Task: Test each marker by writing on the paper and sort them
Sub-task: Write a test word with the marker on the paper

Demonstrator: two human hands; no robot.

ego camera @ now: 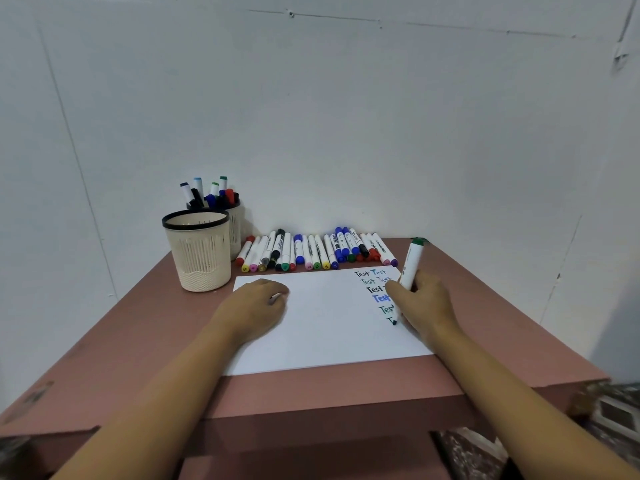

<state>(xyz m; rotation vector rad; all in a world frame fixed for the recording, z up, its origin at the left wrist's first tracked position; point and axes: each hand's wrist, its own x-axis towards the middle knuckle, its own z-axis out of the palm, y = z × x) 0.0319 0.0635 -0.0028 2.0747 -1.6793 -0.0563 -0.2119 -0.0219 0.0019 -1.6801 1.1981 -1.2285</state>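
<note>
Hands (256, 303) (420, 299) on paper (329, 323), marker (410, 268) near right edge

Right hand (425, 304) holds green marker (412, 264) tip on paper (329, 327).

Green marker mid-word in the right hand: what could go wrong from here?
1. The right hand lies over the written Test lines, so fresh ink may smear.
2. The green marker writes close to the right edge of the paper; the word could run onto the table.
3. The row of markers lies loose just beyond the paper; a nudge could scatter it.
</note>
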